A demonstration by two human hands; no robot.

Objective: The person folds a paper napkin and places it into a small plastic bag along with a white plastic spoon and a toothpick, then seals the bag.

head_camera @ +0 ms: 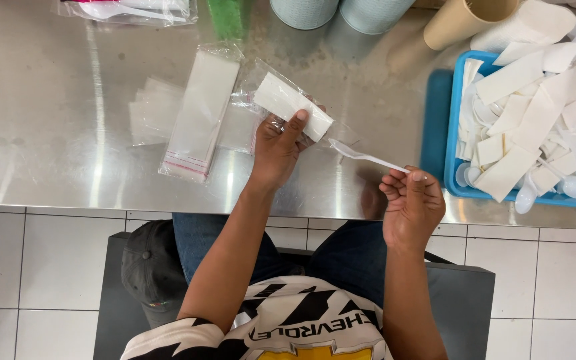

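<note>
Seated at a steel table [68, 133], a person pinches the handle end of a thin white plastic spoon [361, 157] in the closed right hand [411, 203], while the left hand [278, 147] grips a clear crinkly sleeve holding a folded white napkin [291, 107]. Both look light, flimsy and slippery, best held at their ends. Beyond lie a stack of clear bags with red strips [198, 117] and a blue tray of napkins and spoons [451, 127].

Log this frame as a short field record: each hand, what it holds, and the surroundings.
left hand: holds clear sleeve with a folded white napkin inside
right hand: fingers pinch the handle of a white plastic spoon, bowl at the sleeve's mouth
surface: steel counter
nearby: stack of empty sleeves; blue tray of napkins and spoons
</note>
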